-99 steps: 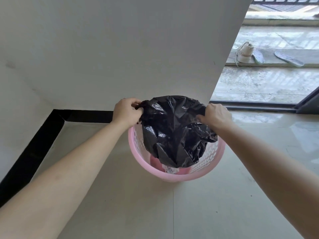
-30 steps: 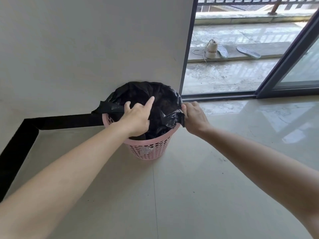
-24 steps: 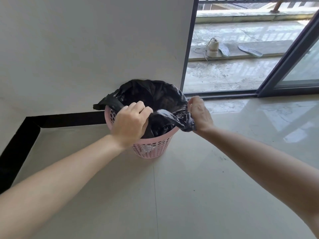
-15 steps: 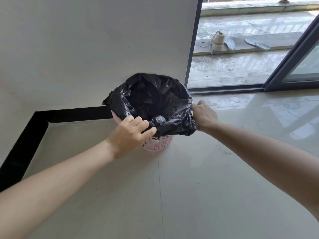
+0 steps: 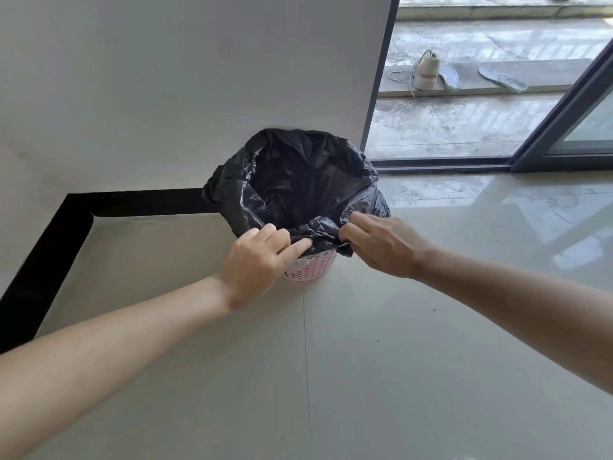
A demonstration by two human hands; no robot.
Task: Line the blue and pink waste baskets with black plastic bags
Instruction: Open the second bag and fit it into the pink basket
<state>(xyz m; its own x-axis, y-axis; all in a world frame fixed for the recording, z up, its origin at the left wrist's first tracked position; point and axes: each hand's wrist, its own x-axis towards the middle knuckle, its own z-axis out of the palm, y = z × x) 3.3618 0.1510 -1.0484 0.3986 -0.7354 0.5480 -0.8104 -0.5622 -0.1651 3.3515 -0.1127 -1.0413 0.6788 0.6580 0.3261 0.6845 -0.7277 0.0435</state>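
A pink perforated waste basket (image 5: 306, 268) stands on the tiled floor against the white wall. A black plastic bag (image 5: 298, 180) sits open inside it, its edge folded down over the rim all round, hiding most of the basket. My left hand (image 5: 257, 257) pinches the bag's folded edge at the near rim. Close beside it on the right, my right hand (image 5: 381, 242) grips the same near edge. No blue basket is in view.
A black skirting strip (image 5: 142, 202) runs along the wall behind and to the left. A sliding glass door frame (image 5: 560, 114) stands open at the right, with a shoe (image 5: 428, 69) and insoles on the balcony outside.
The bag went from bunched above the basket to spread open over its rim. In the last half second both hands moved together to the near edge.
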